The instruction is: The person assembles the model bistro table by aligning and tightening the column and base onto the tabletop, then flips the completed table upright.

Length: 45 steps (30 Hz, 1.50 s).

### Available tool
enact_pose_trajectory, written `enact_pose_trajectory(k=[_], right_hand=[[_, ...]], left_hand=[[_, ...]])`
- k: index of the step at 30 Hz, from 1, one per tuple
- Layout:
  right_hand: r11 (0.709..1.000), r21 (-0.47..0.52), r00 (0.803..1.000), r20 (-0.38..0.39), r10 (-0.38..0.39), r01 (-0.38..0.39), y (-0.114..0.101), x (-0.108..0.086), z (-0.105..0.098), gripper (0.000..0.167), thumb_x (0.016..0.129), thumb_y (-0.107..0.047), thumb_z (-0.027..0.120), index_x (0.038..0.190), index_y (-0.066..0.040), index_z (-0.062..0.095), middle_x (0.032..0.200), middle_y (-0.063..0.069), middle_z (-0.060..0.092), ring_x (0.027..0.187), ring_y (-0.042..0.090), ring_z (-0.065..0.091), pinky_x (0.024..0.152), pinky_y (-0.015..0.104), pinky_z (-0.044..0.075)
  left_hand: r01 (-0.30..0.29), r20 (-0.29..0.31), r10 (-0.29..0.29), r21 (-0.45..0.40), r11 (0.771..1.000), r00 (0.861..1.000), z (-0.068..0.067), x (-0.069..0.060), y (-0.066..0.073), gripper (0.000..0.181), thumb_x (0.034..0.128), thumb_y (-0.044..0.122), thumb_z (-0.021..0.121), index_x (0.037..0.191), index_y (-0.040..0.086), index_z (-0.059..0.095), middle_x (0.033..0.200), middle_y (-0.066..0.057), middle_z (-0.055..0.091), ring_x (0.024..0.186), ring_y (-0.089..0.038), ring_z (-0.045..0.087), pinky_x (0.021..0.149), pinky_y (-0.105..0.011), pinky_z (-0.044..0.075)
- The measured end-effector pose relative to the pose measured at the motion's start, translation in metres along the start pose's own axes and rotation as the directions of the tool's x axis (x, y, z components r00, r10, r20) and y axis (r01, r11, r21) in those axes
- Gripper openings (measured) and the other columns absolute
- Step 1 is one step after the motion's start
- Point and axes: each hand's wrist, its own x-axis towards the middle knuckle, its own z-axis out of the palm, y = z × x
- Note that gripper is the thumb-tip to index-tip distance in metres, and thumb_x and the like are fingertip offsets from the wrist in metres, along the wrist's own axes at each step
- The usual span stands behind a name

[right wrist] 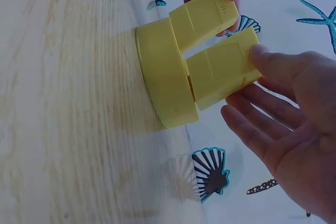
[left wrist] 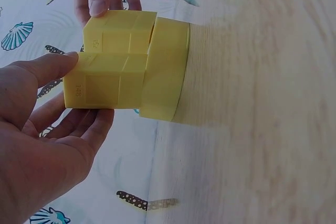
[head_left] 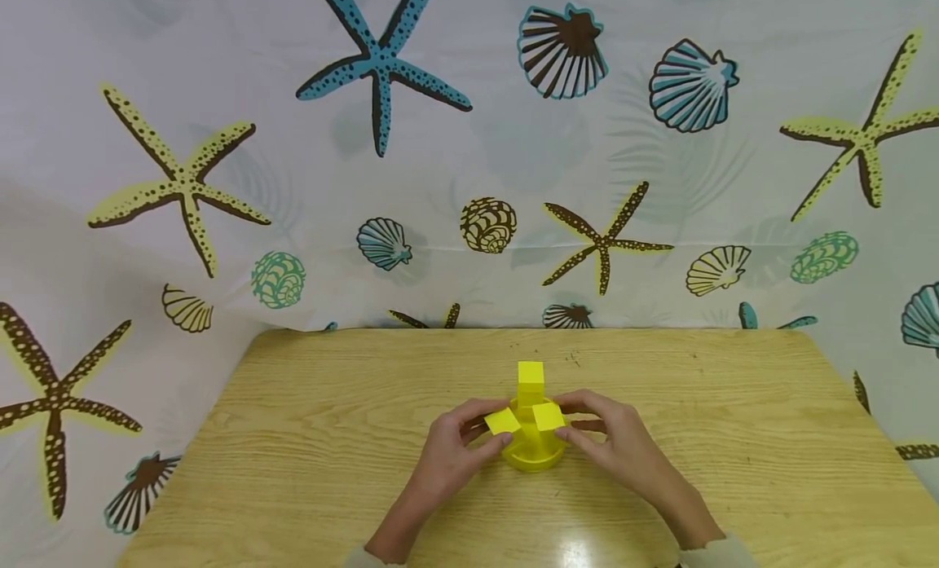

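Observation:
A round yellow base [head_left: 533, 464] sits on the wooden table with yellow blocks standing on it. My left hand [head_left: 456, 447] grips the left block [head_left: 502, 421] between thumb and fingers. On the other side my right hand [head_left: 616, 438] pinches the right block [head_left: 548, 416] the same way. A third block [head_left: 531, 380] rises at the back of the base, touched by neither hand. Seen from the left wrist, the gripped block [left wrist: 102, 82] bears a small raised number. In the right wrist view, the right-hand block [right wrist: 223, 69] leans slightly, its lower end at the base's rim.
The wooden table [head_left: 308, 454] extends on both sides of the base. Behind it and at its sides hangs a white cloth [head_left: 440, 177] printed with starfish and shells.

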Motion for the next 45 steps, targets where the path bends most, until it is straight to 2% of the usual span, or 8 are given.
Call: enact_pose_trajectory(k=[8, 15, 20, 24, 30, 34, 40, 45], right_hand=[[1.000, -0.002, 1.000, 0.006, -0.001, 0.001, 0.002, -0.001, -0.002, 0.032, 0.096, -0.009, 0.074, 0.127, -0.006, 0.067, 0.126, 0.011, 0.069, 0.113, 0.030, 0.068, 0.088, 0.034, 0.061], [0.999, -0.035, 0.998, -0.057, 0.013, -0.015, 0.004, 0.000, 0.003, 0.038, 0.089, -0.012, 0.082, 0.124, -0.008, 0.067, 0.114, 0.003, 0.070, 0.100, 0.023, 0.069, 0.079, 0.028, 0.063], [0.995, -0.095, 0.999, -0.049, 0.010, -0.015, 0.006, 0.001, 0.006, 0.049, 0.091, -0.013, 0.081, 0.137, -0.010, 0.064, 0.108, 0.000, 0.064, 0.093, 0.021, 0.067, 0.077, 0.025, 0.062], [0.991, -0.127, 0.999, -0.031, 0.024, -0.028, 0.006, 0.004, 0.007, 0.049, 0.092, -0.016, 0.080, 0.138, -0.014, 0.064, 0.105, -0.001, 0.061, 0.090, 0.018, 0.065, 0.075, 0.025, 0.062], [0.987, -0.159, 0.998, -0.056, 0.022, -0.030, 0.005, 0.005, 0.005, 0.048, 0.091, -0.019, 0.081, 0.135, -0.008, 0.064, 0.101, 0.001, 0.061, 0.084, 0.014, 0.066, 0.072, 0.025, 0.062], [0.990, -0.133, 0.997, -0.072, 0.027, -0.036, 0.006, 0.003, 0.002, 0.042, 0.094, -0.013, 0.077, 0.133, -0.006, 0.065, 0.109, 0.003, 0.064, 0.091, 0.018, 0.068, 0.075, 0.024, 0.062], [0.998, -0.039, 0.995, -0.093, 0.045, -0.049, 0.006, 0.001, -0.002, 0.034, 0.095, -0.004, 0.074, 0.128, -0.004, 0.066, 0.125, 0.009, 0.068, 0.110, 0.028, 0.069, 0.084, 0.027, 0.061], [0.997, 0.007, 0.989, -0.124, 0.083, -0.083, 0.006, -0.001, -0.003, 0.032, 0.093, -0.005, 0.077, 0.123, -0.005, 0.068, 0.122, 0.011, 0.071, 0.109, 0.029, 0.070, 0.084, 0.030, 0.062]], left_hand=[[0.013, 0.001, -0.013, 0.007, 1.000, 1.000, 0.000, 0.000, 0.000, 0.039, 0.0948, 0.004, 0.074, 0.132, -0.003, 0.065, 0.133, -0.017, 0.062, 0.129, -0.036, 0.058, 0.105, -0.033, 0.051], [0.007, 0.003, -0.007, 0.023, 1.000, 1.000, 0.001, 0.000, 0.000, 0.040, 0.0946, 0.003, 0.074, 0.133, -0.003, 0.064, 0.133, -0.017, 0.062, 0.128, -0.036, 0.058, 0.104, -0.033, 0.052], [0.002, -0.001, -0.002, 0.029, 1.000, 1.000, 0.002, 0.000, 0.001, 0.040, 0.0944, 0.004, 0.074, 0.132, -0.003, 0.064, 0.132, -0.017, 0.062, 0.128, -0.036, 0.059, 0.104, -0.033, 0.052], [0.012, -0.004, -0.012, 0.019, 1.000, 1.000, 0.002, -0.001, 0.002, 0.040, 0.0944, 0.004, 0.074, 0.132, -0.004, 0.064, 0.133, -0.017, 0.062, 0.128, -0.036, 0.059, 0.104, -0.034, 0.052], [0.017, -0.008, -0.016, 0.017, 1.000, 1.000, 0.002, -0.001, 0.003, 0.039, 0.0945, 0.004, 0.074, 0.132, -0.004, 0.065, 0.132, -0.017, 0.063, 0.127, -0.036, 0.059, 0.104, -0.034, 0.052], [0.012, -0.008, -0.012, 0.019, 1.000, 1.000, 0.001, -0.001, 0.003, 0.040, 0.0941, 0.004, 0.074, 0.132, -0.004, 0.065, 0.132, -0.017, 0.063, 0.128, -0.036, 0.059, 0.104, -0.034, 0.052], [0.010, -0.007, -0.010, 0.019, 1.000, 1.000, 0.000, 0.000, 0.002, 0.040, 0.0939, 0.004, 0.075, 0.132, -0.003, 0.065, 0.133, -0.017, 0.063, 0.128, -0.036, 0.059, 0.104, -0.033, 0.052], [0.017, -0.006, -0.017, 0.015, 1.000, 1.000, 0.000, 0.000, 0.003, 0.040, 0.0939, 0.004, 0.075, 0.132, -0.003, 0.065, 0.133, -0.017, 0.063, 0.128, -0.035, 0.059, 0.104, -0.033, 0.052]])
